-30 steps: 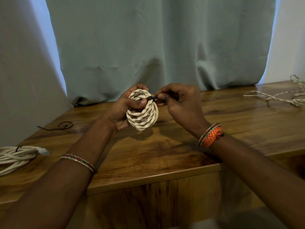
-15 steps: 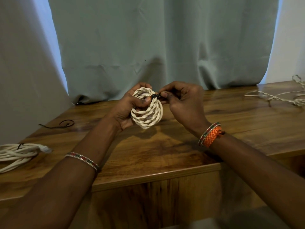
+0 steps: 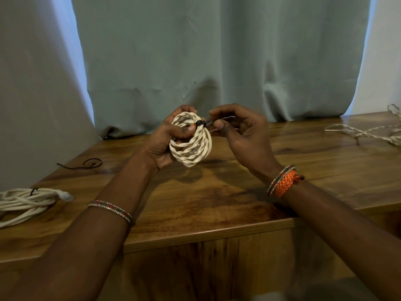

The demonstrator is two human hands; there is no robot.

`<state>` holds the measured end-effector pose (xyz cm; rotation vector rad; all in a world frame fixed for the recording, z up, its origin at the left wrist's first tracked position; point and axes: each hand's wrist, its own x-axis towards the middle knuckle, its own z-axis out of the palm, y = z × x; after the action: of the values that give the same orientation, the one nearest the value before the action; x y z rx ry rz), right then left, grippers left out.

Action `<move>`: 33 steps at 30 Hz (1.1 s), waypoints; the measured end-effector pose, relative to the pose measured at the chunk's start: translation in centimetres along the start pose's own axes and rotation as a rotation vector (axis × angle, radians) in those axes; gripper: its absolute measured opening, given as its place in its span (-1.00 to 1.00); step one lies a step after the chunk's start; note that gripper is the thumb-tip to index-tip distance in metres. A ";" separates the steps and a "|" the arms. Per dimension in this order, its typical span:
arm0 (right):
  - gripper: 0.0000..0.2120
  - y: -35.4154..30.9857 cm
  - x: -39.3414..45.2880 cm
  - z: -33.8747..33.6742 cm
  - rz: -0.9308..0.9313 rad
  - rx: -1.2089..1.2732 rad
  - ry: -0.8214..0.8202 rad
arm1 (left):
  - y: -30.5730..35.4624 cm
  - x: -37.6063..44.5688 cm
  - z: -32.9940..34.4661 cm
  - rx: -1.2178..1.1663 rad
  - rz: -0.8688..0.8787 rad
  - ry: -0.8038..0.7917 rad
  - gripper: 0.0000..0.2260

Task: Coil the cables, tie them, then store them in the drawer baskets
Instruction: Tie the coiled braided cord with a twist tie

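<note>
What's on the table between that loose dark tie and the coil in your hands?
Bare wood in the head view, between dark tie and coiled cable.

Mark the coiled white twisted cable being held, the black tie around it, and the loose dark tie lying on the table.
coiled white twisted cable (image 3: 191, 148), head view, lower loops
black tie (image 3: 199, 123), head view, wrapped band
loose dark tie (image 3: 92, 162), head view, curled end
</note>
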<state>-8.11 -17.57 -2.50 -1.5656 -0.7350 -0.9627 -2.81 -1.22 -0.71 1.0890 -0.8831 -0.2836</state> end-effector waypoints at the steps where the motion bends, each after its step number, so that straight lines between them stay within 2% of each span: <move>1: -0.81 0.0 0.0 0.0 0.002 0.006 0.000 | 0.0 0.0 0.0 -0.008 -0.005 -0.006 -0.38; 7: -0.75 0.2 -0.1 -0.1 -0.049 0.015 0.001 | -0.1 0.0 0.0 -0.023 -0.013 -0.017 -0.37; 11: -0.76 0.2 0.1 -0.2 -0.099 -0.078 0.028 | -0.4 -0.1 -0.1 0.022 -0.033 -0.005 -0.43; 14: -0.66 0.1 0.1 -0.5 -0.036 -0.097 0.022 | -0.5 -0.2 -0.1 0.082 -0.069 0.024 -0.69; 15: -0.66 0.0 0.2 -0.6 0.003 -0.111 0.016 | -0.5 -0.1 -0.2 0.092 -0.077 0.036 -0.72; 18: -0.87 -0.1 0.3 -1.0 0.057 -0.135 -0.012 | -0.6 -0.1 -0.5 0.139 -0.088 0.053 -0.73; 20: -0.93 0.0 0.2 -1.1 0.059 -0.192 -0.048 | -0.7 -0.2 -0.8 0.170 -0.104 0.062 -0.73; 26: -0.89 0.0 0.2 -0.9 0.236 -0.153 -0.105 | -0.9 -0.4 -1.5 0.241 -0.153 0.075 -0.72; 33: -0.87 0.6 0.1 -1.1 0.281 -0.349 -0.230 | -1.2 -0.6 -1.7 0.277 -0.210 0.075 -0.71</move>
<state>-7.77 -18.72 -2.65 -2.0487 -0.4992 -0.7346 -1.68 -0.34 -2.30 1.4449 -0.7561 -0.2978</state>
